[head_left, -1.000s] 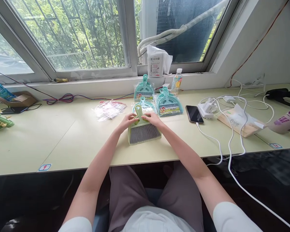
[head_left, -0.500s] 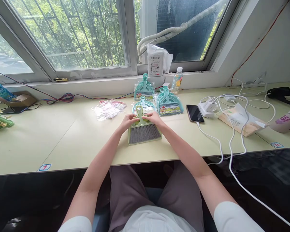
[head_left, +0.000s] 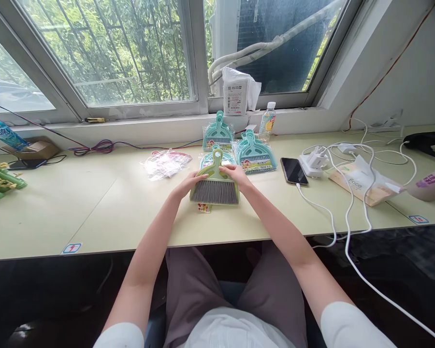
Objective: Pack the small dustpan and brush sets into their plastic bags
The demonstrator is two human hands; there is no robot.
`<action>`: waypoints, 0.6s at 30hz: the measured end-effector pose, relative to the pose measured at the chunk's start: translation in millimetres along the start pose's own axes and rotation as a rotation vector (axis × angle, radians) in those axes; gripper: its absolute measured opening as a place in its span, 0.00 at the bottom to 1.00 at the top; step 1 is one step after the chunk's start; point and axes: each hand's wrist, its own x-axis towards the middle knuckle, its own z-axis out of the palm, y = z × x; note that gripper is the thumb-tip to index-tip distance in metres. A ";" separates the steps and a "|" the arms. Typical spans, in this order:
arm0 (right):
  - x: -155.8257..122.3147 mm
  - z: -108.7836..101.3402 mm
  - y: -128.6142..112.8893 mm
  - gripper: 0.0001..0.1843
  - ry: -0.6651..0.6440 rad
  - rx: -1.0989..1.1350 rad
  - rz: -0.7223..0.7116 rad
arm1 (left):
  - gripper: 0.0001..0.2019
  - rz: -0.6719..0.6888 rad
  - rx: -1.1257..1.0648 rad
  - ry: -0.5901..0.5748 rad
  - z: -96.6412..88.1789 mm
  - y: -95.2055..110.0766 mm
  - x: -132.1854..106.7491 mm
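A small green brush and dustpan set [head_left: 215, 186] with grey bristles is lifted and tilted off the pale table [head_left: 94, 212] between my hands. My left hand [head_left: 189, 183] grips its left side and my right hand [head_left: 236, 174] grips its right side, fingers curled on it. A printed paper label [head_left: 204, 208] shows just under its lower edge, on the table. Behind it lie three packaged teal brush and dustpan sets [head_left: 253, 153].
Crumpled clear wrappers [head_left: 166, 164] lie to the left. A phone [head_left: 294, 170], charger and white cables [head_left: 348, 193] lie to the right, with a tissue pack [head_left: 358, 182]. A bottle [head_left: 267, 121] and a white packet [head_left: 237, 92] stand by the window. Green items [head_left: 0, 180] sit far left.
Both hands have raised and tilted the green set up off the table; a paper label now shows beneath it.
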 end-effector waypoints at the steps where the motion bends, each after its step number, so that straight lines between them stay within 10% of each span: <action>1: 1.8 -3.6 -0.7 0.23 -0.010 0.015 0.018 | 0.21 -0.009 0.001 -0.004 -1.8 -0.6 -0.4; 9: 14.1 -7.6 11.4 0.15 -0.110 -0.035 -0.019 | 0.22 0.058 -0.246 0.344 -22.0 -20.6 19.3; 18: -13.3 23.0 24.4 0.24 -0.458 -0.828 -0.394 | 0.17 0.094 -0.566 0.564 -49.4 -38.7 27.7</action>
